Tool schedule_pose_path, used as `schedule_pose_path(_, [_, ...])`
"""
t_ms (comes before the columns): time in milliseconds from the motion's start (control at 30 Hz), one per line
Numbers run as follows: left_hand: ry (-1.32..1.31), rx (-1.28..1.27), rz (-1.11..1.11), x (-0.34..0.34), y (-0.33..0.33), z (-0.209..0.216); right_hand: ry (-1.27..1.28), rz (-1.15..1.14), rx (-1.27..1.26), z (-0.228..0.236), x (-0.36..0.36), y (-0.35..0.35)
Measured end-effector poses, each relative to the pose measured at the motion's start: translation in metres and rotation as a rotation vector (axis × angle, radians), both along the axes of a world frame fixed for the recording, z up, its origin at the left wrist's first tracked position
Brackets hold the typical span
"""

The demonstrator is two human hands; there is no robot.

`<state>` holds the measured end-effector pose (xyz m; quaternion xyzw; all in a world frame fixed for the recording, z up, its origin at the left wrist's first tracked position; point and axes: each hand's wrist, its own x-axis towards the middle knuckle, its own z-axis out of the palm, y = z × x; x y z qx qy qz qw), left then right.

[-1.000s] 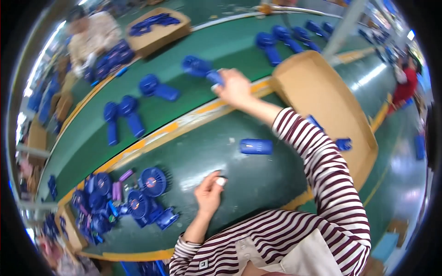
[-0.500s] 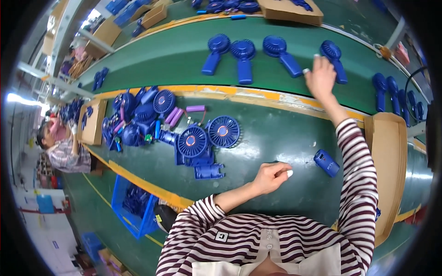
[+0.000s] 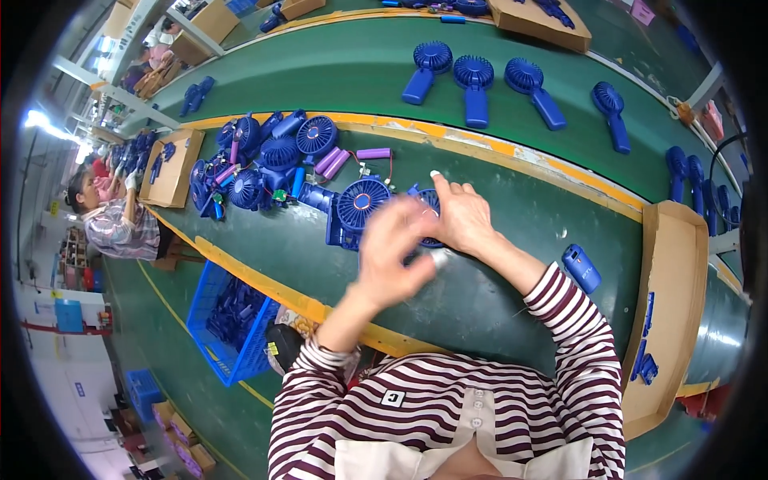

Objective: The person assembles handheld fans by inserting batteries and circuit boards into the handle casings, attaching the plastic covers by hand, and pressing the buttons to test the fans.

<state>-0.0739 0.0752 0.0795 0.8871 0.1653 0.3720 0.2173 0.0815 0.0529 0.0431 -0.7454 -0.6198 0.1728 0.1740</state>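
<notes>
My left hand [image 3: 390, 254] is raised over the green bench, smeared by motion, with its fingers and thumb apart. Beside it, my right hand [image 3: 464, 216] stretches its fingers out at the edge of a round blue fan head [image 3: 430, 210], which both hands partly hide. Whether the right fingertips touch it is hard to see. To the left of my hands lies another blue fan head [image 3: 362, 204] on an opened blue handle shell [image 3: 340, 232]. Near my right forearm rests a blue handle piece [image 3: 582, 268].
A pile of blue fan parts [image 3: 276, 152] and purple battery cells [image 3: 332, 164] covers the bench's left. Assembled handheld fans [image 3: 474, 80] lie on the green belt [image 3: 344, 72] beyond. A cardboard tray [image 3: 668, 320] stands right, a blue crate [image 3: 232, 364] lower left; a person [image 3: 120, 220] sits far left.
My right hand has come back from the fans on the belt to the fan head on the bench. My left hand has moved left and forward, and its fingers have spread. The view has shifted.
</notes>
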Motion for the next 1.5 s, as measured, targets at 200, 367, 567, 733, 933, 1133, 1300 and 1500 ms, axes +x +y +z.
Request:
schedule_pose_path(200, [0.358,0.082,0.356,-0.027,0.056,-0.033,0.074,-0.068,-0.002,0.016,0.012,-0.048])
schedule_pose_path(367, [0.411,0.081,0.426,-0.029,0.083,-0.049,0.006,-0.109,-0.012,0.024,0.035,-0.109])
schedule_pose_path(567, [0.276,0.101,0.412,-0.019,0.08,-0.041,-0.046,-0.123,0.003,0.033,0.063,-0.18])
schedule_pose_path(733, [0.316,-0.117,0.097,-0.02,0.035,-0.008,-0.212,-0.051,0.045,0.04,0.066,-0.208])
schedule_pose_path(933, [0.668,0.05,0.143,-0.039,0.0,-0.02,-0.263,0.114,0.047,0.045,0.06,-0.211])
schedule_pose_path(1133, [0.63,0.085,0.14,-0.046,-0.01,-0.035,-0.205,0.143,0.036,0.052,0.07,-0.218])
schedule_pose_path(1300, [0.503,0.009,0.18,-0.053,-0.016,-0.047,0.243,0.035,0.318,0.083,0.082,-0.238])
schedule_pose_path(1500, [0.23,-1.051,0.074,-0.016,-0.039,-0.044,1.09,-0.308,0.507,0.083,0.086,-0.227])
